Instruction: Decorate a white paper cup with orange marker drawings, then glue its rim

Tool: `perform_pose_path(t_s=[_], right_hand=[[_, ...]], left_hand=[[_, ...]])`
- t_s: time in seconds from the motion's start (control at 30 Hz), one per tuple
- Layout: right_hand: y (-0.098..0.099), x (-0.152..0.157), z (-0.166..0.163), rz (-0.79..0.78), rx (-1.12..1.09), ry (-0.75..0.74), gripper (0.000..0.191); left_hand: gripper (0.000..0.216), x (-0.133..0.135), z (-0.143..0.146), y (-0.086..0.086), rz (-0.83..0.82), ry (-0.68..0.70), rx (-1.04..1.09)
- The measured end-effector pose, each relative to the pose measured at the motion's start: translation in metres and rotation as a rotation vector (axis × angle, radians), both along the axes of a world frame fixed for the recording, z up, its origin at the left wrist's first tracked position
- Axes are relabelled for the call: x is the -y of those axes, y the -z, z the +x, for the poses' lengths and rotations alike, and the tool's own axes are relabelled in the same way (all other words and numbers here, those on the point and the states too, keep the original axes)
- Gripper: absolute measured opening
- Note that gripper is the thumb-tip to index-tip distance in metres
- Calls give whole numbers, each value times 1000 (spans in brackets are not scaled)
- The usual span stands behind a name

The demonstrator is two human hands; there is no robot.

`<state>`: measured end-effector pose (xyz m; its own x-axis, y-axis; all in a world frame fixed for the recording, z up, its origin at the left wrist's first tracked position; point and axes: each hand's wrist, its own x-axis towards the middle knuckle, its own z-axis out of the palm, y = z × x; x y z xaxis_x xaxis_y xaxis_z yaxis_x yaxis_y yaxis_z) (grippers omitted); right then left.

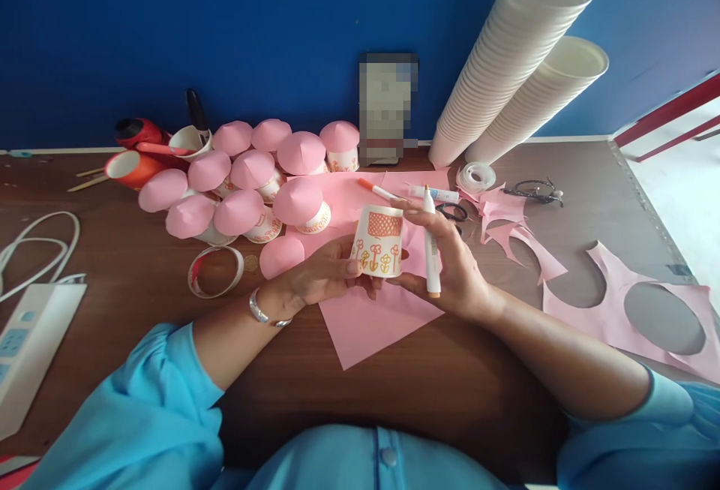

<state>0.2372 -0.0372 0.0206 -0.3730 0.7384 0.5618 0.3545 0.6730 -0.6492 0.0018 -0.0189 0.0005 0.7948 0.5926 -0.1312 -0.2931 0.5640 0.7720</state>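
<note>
A white paper cup [385, 250], upside down, is held above the pink paper [360, 332]. Its side carries an orange criss-cross rectangle and a row of orange and yellow flowers. My left hand [323, 272] grips the cup's left side, fingers partly hidden beneath it. My right hand [464, 276] keeps a white marker [432, 254] with an orange-brown tip pointing up, while its fingertips touch the cup's top and lower right. Just left of my left hand lies a pink paper cone [281, 256]. An orange-capped marker [379, 190] rests on the paper behind the cup.
Several decorated cups with pink cone tops [298, 201] stand at the back left. Two tall stacks of cups [511, 55] lean at the back right. A phone [385, 111], tape roll [215, 272], scissors [453, 212], paper scraps [607, 310] and power strip [34, 355] lie around.
</note>
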Motion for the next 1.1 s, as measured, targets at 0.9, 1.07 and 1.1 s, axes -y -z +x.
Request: perform_pose_path(t_s=[0.9, 1.07, 1.1], right_hand=[[2, 2, 6, 303, 39, 116, 64], [-9, 12, 6, 298, 51, 97, 36], [-11, 14, 5, 286, 49, 50, 31]], left_hand=[[58, 12, 11, -7, 265, -341, -253], [55, 11, 10, -2, 222, -348, -229], [56, 11, 10, -3, 214, -350, -230]])
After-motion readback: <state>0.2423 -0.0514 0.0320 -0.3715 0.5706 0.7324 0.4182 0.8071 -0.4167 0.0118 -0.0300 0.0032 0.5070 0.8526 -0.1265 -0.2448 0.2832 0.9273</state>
